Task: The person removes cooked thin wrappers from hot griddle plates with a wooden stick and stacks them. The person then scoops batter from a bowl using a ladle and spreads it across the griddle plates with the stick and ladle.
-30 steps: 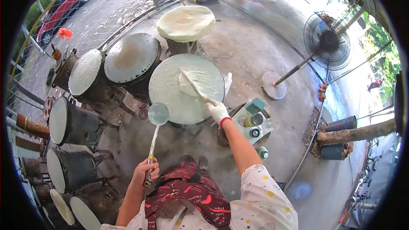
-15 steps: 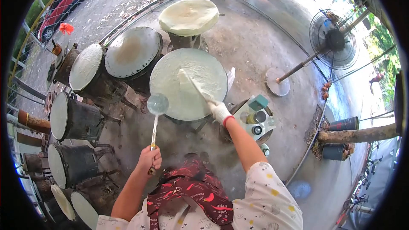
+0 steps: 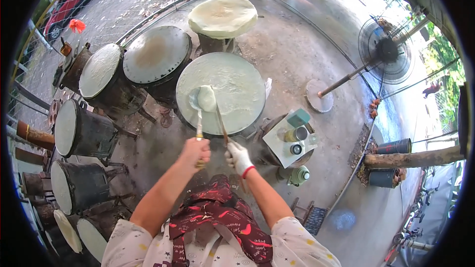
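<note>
My bare left hand [image 3: 194, 153] is wrapped round the handle of a ladle [image 3: 199, 123], whose bowl sits low over the left part of a round griddle. In my right hand [image 3: 238, 157], wearing a white glove with a red cuff, is a long thin-handled spatula [image 3: 207, 98]. Its pale, batter-coated blade meets the ladle's bowl, covering part of it. Whether the blade rests on the bowl's rim or inside it, I cannot tell. Across the griddle [image 3: 237, 84] lies a wet, pale layer of batter with rough ripples.
Several round-topped drum stoves [image 3: 81, 180] curve along the left. Beyond the griddle, a stand carries a stack of pale flat sheets [image 3: 222, 17]. At right are a small table [image 3: 284, 153] with jars, a green jug [image 3: 299, 175] and a standing fan [image 3: 386, 49].
The spatula has come off the griddle's middle toward me and met the ladle. The ladle has moved right, over the griddle, and my hands are closer together.
</note>
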Available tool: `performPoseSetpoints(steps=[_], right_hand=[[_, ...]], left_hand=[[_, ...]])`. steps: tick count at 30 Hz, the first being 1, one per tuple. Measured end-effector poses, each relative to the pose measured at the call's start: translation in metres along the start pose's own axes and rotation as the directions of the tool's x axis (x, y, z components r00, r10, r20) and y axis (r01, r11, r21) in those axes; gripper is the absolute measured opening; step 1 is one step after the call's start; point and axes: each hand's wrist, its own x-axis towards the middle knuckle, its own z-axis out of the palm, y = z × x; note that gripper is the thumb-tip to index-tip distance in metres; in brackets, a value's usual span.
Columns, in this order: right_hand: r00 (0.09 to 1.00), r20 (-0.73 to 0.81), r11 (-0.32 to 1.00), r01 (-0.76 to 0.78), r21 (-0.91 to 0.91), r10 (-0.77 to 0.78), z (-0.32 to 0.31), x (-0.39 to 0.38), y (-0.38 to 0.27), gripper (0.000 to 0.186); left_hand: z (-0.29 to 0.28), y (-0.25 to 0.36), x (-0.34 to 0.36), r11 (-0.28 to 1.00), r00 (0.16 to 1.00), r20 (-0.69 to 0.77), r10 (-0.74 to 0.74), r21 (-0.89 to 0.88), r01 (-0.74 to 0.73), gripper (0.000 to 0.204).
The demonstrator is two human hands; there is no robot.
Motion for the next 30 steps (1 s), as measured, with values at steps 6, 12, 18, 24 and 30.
performPoseSetpoints(steps=[6, 12, 18, 24, 30], right_hand=[[0.93, -0.271, 0.968, 0.249, -0.03, -0.248, -0.038, 0.001, -0.053, 0.036], [0.891, 0.167, 0.591, 0.41, -0.695, -0.421, -0.043, 0.016, -0.038, 0.038], [0.952, -0.053, 0.901, 0.266, -0.343, -0.301, -0.054, 0.024, -0.01, 0.038], [0.979, -0.044, 0.922, 0.171, -0.347, -0.198, 0.045, 0.045, -0.067, 0.044], [0.962, -0.09, 0.961, 0.248, -0.118, -0.259, 0.176, 0.111, -0.102, 0.045]], left_hand=[[-0.003, 0.031, -0.11, 0.995, 0.987, 0.128, 0.095, -0.004, -0.095, 0.006], [0.017, 0.034, -0.103, 0.98, 0.998, 0.064, 0.017, -0.197, -0.004, 0.009], [-0.017, 0.046, -0.112, 0.987, 0.992, -0.126, 0.03, -0.15, -0.049, 0.008], [-0.05, 0.147, -0.098, 0.95, 0.947, -0.063, 0.314, 0.028, -0.312, 0.012], [-0.11, 0.283, 0.016, 0.844, 0.914, 0.132, 0.384, 0.351, -0.405, 0.01]])
